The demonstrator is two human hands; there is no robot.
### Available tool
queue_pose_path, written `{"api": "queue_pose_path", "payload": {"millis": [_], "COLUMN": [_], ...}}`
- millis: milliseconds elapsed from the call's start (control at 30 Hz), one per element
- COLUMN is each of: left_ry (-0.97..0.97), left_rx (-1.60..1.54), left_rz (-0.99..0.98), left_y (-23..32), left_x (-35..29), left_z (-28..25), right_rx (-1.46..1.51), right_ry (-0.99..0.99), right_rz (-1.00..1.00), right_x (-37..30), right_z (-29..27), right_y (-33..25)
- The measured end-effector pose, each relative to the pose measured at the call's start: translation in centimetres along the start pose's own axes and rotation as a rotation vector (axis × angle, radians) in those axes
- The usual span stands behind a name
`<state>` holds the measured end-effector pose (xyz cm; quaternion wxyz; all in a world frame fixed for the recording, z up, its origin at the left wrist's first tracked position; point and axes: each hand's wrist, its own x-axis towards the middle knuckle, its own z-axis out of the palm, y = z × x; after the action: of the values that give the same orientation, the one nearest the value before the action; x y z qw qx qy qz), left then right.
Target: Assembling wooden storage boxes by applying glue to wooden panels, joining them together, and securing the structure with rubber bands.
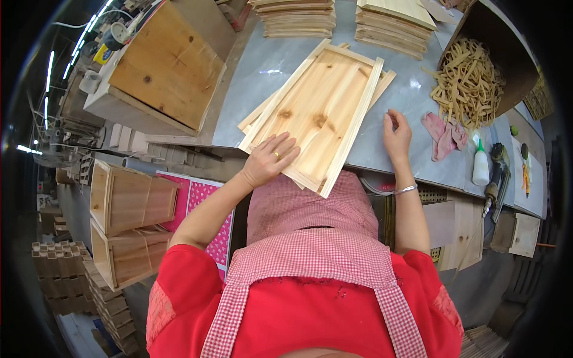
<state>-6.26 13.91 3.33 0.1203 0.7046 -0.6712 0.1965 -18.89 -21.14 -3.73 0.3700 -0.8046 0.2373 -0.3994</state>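
Head view: left hand (pixel 271 160) rests flat, grip loose, on a framed panel (pixel 316 107) mostly hiding wooden pieces (pixel 383 88) beneath; right hand (pixel 397 137), released, nears the bench's (pixel 409 110) front edge.

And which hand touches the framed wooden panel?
The left hand, with the gold ring; the right hand is apart from the wooden panel.

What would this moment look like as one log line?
left hand: on framed wooden panel | right hand: off panel, left of pink cloth | panel: slanted, near end overhangs table
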Motion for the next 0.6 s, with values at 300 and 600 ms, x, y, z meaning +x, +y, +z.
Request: {"api": "queue_pose_path", "payload": {"millis": [300, 600], "left_ry": [0.876, 1.033], "left_rx": [-1.317, -1.900], "left_rz": [-1.216, -1.516], "left_y": [4.1, 7.9], "left_x": [4.2, -1.4], "left_z": [-6.5, -0.1], "right_rx": [0.167, -0.018], "right_ry": [0.060, 0.121], "right_rz": [0.158, 0.033], "right_x": [-0.7, 2.9], "right_z": [-2.6, -5.2], "right_y": [-2.3, -0.4]}}
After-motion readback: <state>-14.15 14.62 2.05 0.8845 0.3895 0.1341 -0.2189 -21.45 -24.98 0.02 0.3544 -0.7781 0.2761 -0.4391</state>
